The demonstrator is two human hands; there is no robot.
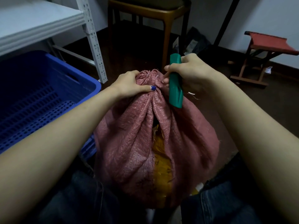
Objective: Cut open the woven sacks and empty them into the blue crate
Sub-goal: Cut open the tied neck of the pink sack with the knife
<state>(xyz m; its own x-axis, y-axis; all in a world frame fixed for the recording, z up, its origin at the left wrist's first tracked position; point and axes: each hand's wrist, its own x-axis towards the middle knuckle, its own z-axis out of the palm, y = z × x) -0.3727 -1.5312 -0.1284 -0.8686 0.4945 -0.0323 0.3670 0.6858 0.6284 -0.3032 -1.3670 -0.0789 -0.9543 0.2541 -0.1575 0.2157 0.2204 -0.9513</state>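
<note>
A full pink woven sack (129,143) stands between my knees, its neck bunched at the top. A long slit runs down its front and yellow contents (161,160) show through. My left hand (129,84) grips the gathered neck from the left. My right hand (187,71) holds a green utility knife (175,84) upright just right of the neck, its fingertips touching the fabric. The blade is not visible. The blue crate (40,97) sits on the floor to the left, touching the sack's side.
A white metal shelf (32,21) with a perforated leg (95,42) stands over the crate. A brown chair (148,15) is behind the sack, dark bags beside it. A small red stool (265,52) stands at the far right on the dark floor.
</note>
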